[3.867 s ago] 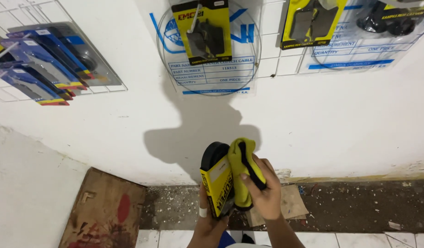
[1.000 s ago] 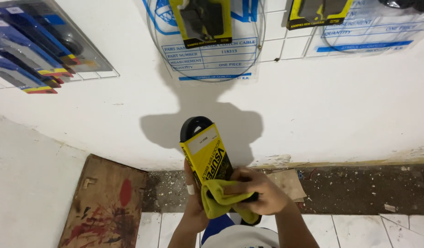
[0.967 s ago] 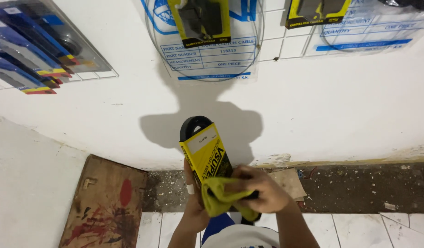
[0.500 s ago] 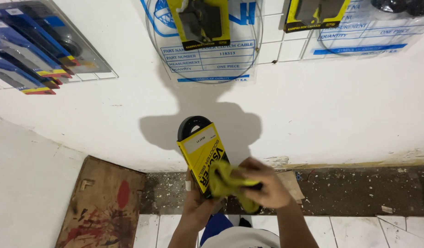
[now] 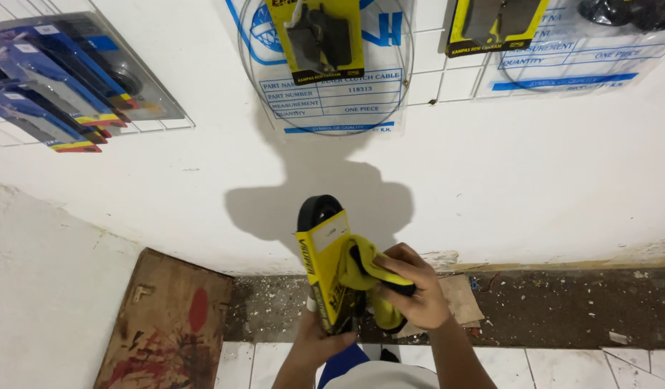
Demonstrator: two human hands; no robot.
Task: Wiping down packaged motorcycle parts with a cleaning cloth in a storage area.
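the left hand (image 5: 314,346) grips the lower end of a black belt in a yellow card sleeve (image 5: 327,277), held upright near the white wall (image 5: 491,187). the right hand (image 5: 412,292) presses a yellow cloth (image 5: 365,270) against the sleeve's right face. the belt appears light and flexible; the card likely creases, so hold by its edges.

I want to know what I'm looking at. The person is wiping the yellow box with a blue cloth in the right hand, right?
Not quite: the cloth is yellow, not blue, as the head view shows. The rest holds: the right hand presses it against the yellow box, which the left hand holds from below.
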